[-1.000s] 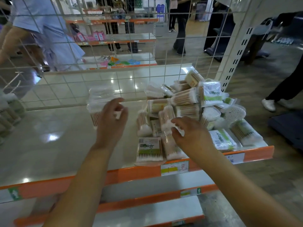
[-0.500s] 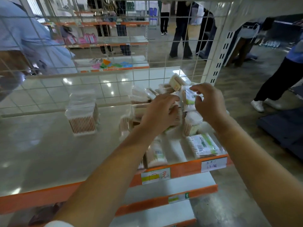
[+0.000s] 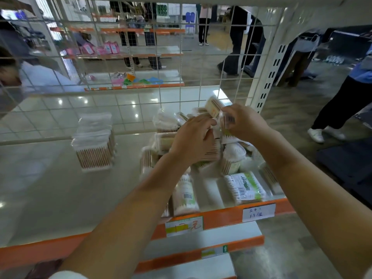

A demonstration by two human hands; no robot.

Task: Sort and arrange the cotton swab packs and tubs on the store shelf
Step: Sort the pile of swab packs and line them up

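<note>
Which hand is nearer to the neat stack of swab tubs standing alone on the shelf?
Left. The left hand is over the pile, right of the stack; the right hand is farther right.

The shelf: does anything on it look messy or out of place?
Yes. On the right of the shelf, cotton swab packs and tubs lie heaped at mixed angles, some flat, some tilted. On the left, one stack stands tidy. Both hands are in the heap.
</note>
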